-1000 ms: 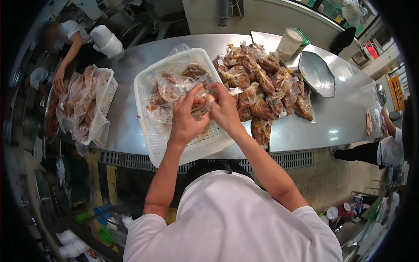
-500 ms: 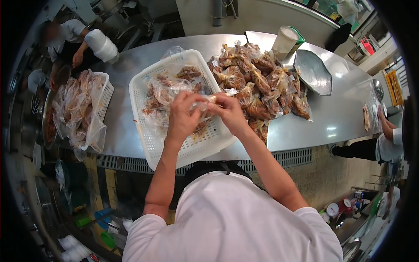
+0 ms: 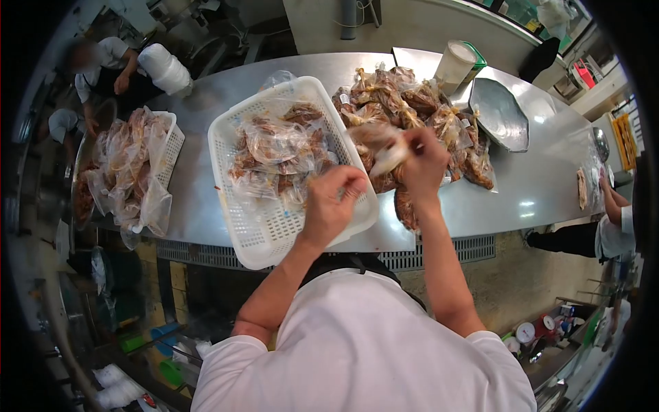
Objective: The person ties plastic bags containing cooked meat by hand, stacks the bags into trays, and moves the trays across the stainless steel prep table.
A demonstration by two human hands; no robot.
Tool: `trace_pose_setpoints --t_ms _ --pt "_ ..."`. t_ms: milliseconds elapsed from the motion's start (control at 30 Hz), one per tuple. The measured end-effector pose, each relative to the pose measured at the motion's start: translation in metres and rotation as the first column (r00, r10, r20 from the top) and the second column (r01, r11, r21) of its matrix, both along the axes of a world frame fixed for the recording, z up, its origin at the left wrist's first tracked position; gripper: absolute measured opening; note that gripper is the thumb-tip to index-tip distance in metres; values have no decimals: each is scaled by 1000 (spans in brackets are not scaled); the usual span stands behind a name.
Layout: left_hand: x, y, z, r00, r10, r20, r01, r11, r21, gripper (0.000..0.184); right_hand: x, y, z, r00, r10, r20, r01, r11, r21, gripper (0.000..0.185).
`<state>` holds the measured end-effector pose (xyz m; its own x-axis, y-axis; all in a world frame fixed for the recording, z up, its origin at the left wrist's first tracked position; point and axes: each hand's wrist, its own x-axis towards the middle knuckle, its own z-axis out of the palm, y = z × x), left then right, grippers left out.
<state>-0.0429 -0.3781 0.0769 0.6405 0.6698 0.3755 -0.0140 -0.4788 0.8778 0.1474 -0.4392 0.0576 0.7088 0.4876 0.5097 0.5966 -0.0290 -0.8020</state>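
My right hand (image 3: 424,165) is closed on the twisted top of a plastic bag (image 3: 384,147), blurred by motion, above the near left side of a pile of tied bags of brown food (image 3: 405,103). My left hand (image 3: 335,202) is over the right part of a white perforated basket (image 3: 254,237), its fingers curled together; whether anything small is between them is hidden. Inside the basket lie clear bags with reddish-brown pieces (image 3: 274,141).
A steel table (image 3: 494,206) bears a metal tray (image 3: 501,113) and a white tub (image 3: 455,65). On the left, bags (image 3: 130,165) fill another basket (image 3: 171,147) near a person (image 3: 110,69). Another person (image 3: 614,226) stands at the far right.
My hands have parted. My right hand has moved right with the bag, from over the basket to the pile. My left hand has shifted right and down, off the bag.
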Motion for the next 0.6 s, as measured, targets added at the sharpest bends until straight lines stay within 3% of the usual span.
trace_pose_setpoints --t_ms 33,67,133,167,267,300,367,433,467,533,567,600 --pt "-1 9 -3 999 35 -2 -36 995 -98 17 12 2 4 996 -88 -11 88 996 11 24" --pt "-3 16 -5 999 37 -1 -37 995 -92 17 19 1 6 996 -86 -10 87 996 17 24" --pt "-16 34 -11 983 162 -81 -165 986 -33 37 28 2 14 981 -167 -96 174 982 68 42" --pt "-27 45 -19 982 170 -84 -173 985 -30 37 29 -4 11 987 -125 -98 124 992 -21 51" --pt "-74 84 -40 888 373 -268 -369 927 69 52 20 -11 -18 1000 28 2 -28 994 -110 47" --pt "-95 99 -42 842 459 -285 -435 889 146 55 13 -15 -26 982 127 -139 -148 977 -154 48" --pt "-149 136 -58 658 696 -288 -574 711 407 57 0 -17 -37 908 270 -321 -354 903 -242 51" --pt "-188 145 -63 334 815 -473 -586 573 573 72 -18 -18 -47 866 337 -369 -454 839 -299 54" --pt "-207 148 -78 318 824 -468 -597 558 577 72 -30 -17 -53 863 354 -359 -472 818 -328 56" --pt "-230 141 -104 262 575 -775 -648 700 301 79 -51 -16 -71 856 382 -349 -498 790 -357 58" --pt "-235 130 -113 251 578 -776 -659 690 301 79 -63 -16 -82 882 356 -308 -453 821 -348 58" --pt "-234 114 -121 497 499 -710 -621 776 111 76 -71 -14 -89 904 332 -268 -411 848 -336 57"
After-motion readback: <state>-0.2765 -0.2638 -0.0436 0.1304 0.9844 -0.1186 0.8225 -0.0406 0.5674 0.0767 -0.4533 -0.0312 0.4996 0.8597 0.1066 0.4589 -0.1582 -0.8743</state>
